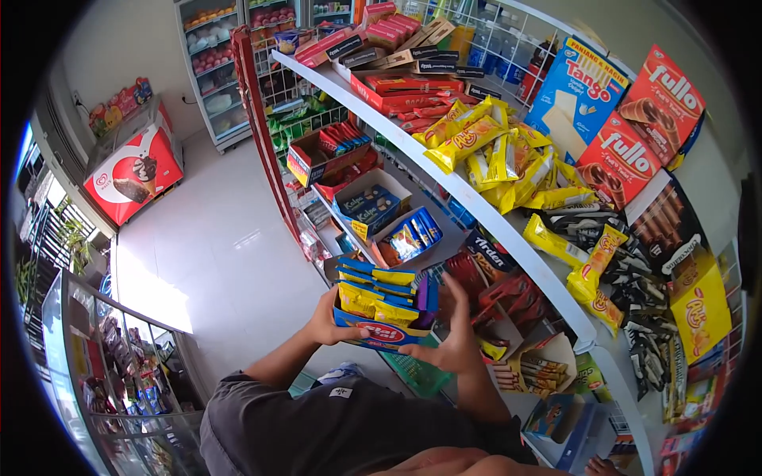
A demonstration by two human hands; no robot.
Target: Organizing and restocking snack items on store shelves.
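Observation:
A blue snack carton (387, 336) with an open top is in front of my body, filled with upright yellow-and-blue packets (363, 297) and a purple one at its right side. My left hand (330, 321) grips the carton's left side, the thumb lying along its front. Around the right side is my right hand (449, 333), fingers spread and raised apart from the carton. Its thumb reaches the lower right front corner. Just beyond the carton, a shelf holds an open box of blue packets (411, 237) and a blue wafer box (372, 208).
A white upper shelf edge (440, 172) curves close on the right, bearing yellow wafer bars (506, 154) and upright Fullo boxes (619, 157). A green basket (419, 369) is below my right hand. A glass display case (77, 357) stands left, an ice-cream freezer (137, 166) farther off.

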